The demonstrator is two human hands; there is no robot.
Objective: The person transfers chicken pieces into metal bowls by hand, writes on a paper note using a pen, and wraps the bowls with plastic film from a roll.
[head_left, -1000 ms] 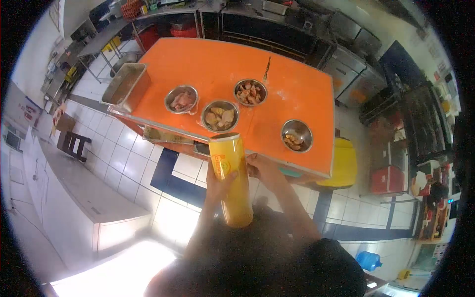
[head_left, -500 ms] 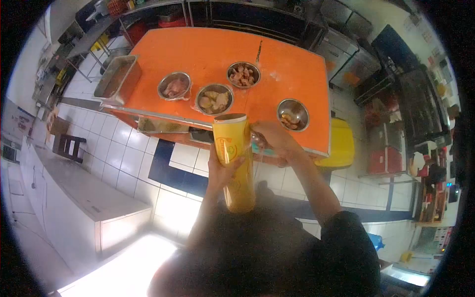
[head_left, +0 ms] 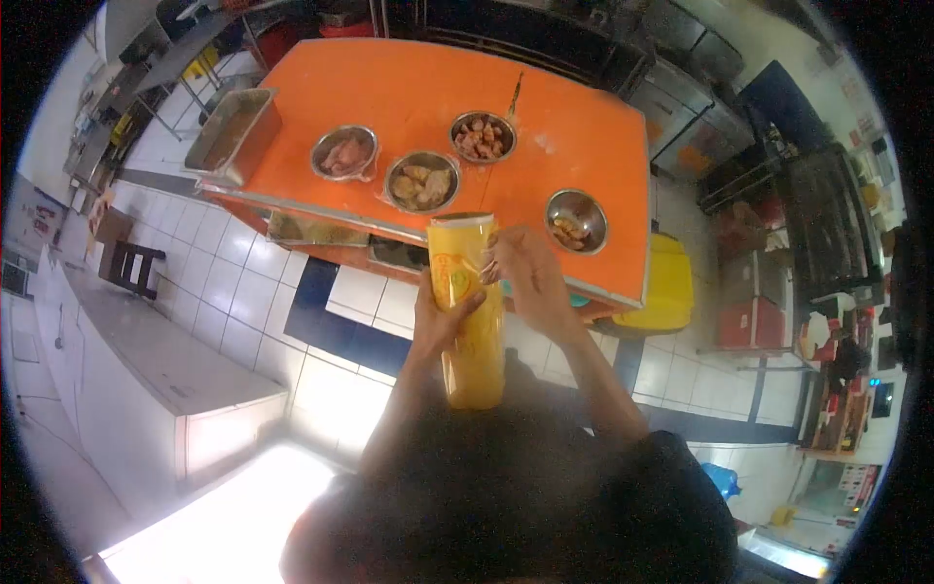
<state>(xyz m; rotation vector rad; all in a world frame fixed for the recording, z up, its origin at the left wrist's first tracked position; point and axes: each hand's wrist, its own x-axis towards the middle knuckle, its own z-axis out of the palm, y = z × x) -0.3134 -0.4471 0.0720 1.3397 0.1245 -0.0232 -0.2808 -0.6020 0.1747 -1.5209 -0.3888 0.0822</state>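
My left hand (head_left: pixel 446 326) is wrapped round a tall, glossy yellow tube (head_left: pixel 472 355) with red printing and a pale rim at its top. The tube stands nearly upright in front of my body, close to the table's near edge. At its upper right side, my right hand (head_left: pixel 533 282) has its fingers bent and pinched together. Something thin and shiny shows at those fingertips, too small to make out. Beyond the tube, a metal bowl of pale meat pieces (head_left: pixel 421 182) sits on the orange table (head_left: pixel 389 83).
Also on the table are a bowl of pinkish meat (head_left: pixel 344 153), a bowl of cut chunks (head_left: pixel 483 137), a bowl with a few pieces (head_left: pixel 576 222) and a deep metal pan (head_left: pixel 232 136). A yellow bin (head_left: pixel 662 282) stands right; a white counter (head_left: pixel 185 370) is at left.
My right hand has turned and risen, its fingers now pinched at the tube's upper side. The tube has shifted slightly up and right in view, still in my left hand.
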